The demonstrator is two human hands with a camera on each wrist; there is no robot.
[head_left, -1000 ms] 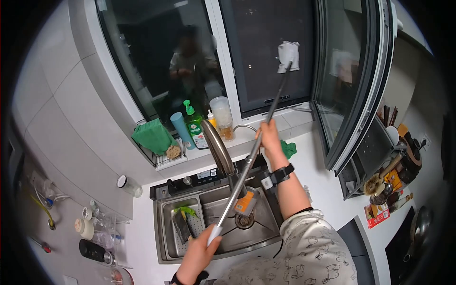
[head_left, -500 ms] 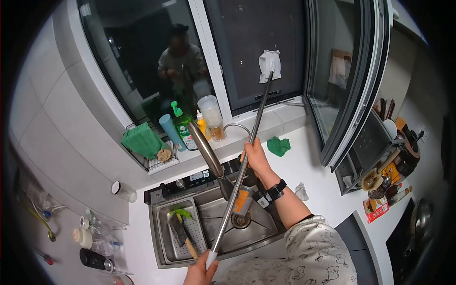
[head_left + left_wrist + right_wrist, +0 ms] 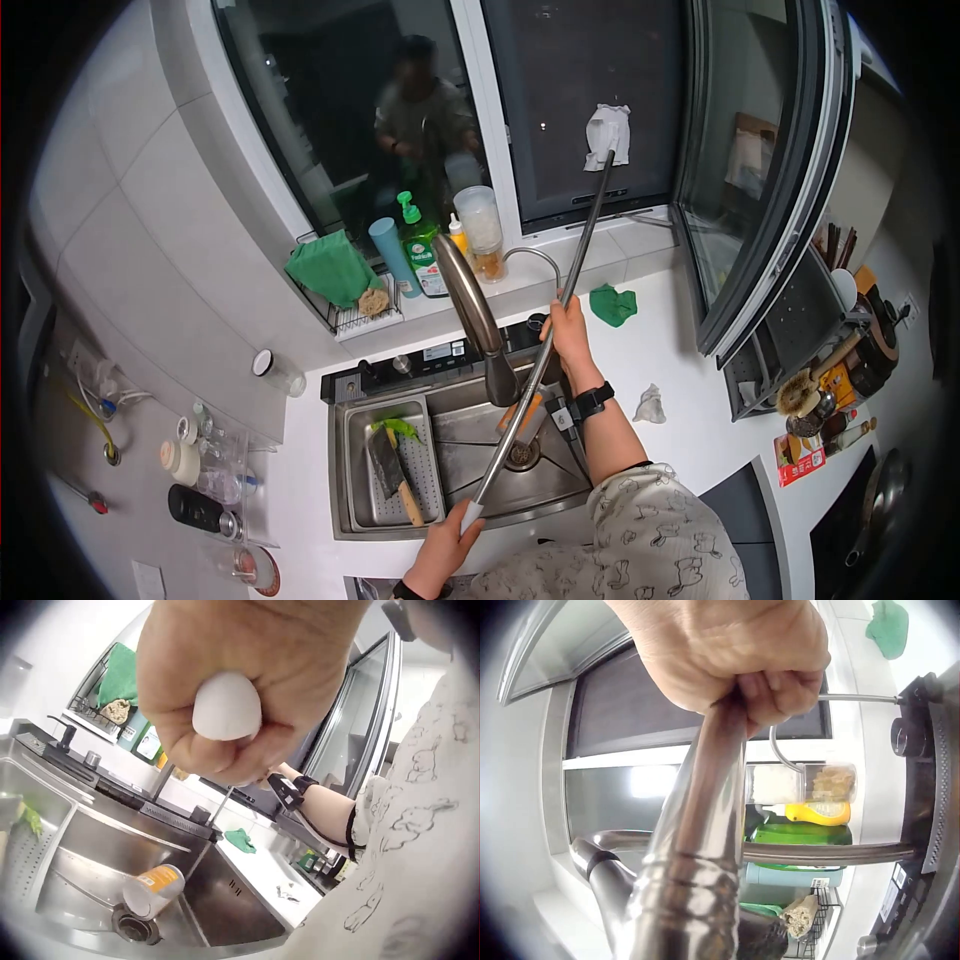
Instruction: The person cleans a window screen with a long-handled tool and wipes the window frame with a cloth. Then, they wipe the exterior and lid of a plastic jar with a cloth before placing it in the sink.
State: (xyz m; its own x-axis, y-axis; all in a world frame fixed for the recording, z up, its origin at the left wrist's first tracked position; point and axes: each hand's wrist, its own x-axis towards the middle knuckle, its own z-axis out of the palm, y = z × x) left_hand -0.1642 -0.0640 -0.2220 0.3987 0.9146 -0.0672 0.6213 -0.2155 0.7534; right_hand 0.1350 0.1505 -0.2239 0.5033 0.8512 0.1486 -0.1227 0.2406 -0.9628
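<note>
A long metal pole [image 3: 517, 418] slants from near my body, over the sink, up to the window. My left hand [image 3: 445, 550] grips its white end handle [image 3: 227, 705], the rounded tip poking out of the curled fingers. Farther up the shaft, my right hand [image 3: 570, 335] wraps round the pole, beyond the ringed joint [image 3: 686, 892] seen in the right wrist view. At the pole's far end, a white cloth [image 3: 606, 135] lies against the dark window screen [image 3: 560, 90], low on it.
Below the pole, the sink [image 3: 460, 530] holds an orange-labelled container [image 3: 154, 891] and a cleaver [image 3: 392, 470]. The faucet [image 3: 470, 300] arches beside the shaft. Bottles [image 3: 420, 250] line the sill. An open window sash [image 3: 760, 190] juts out right; a green cloth [image 3: 612, 305] lies on the counter.
The white cloth has slid lower on the screen since a second ago, and the right hand has come back from the sill with the pole. The head view has shifted slightly.
</note>
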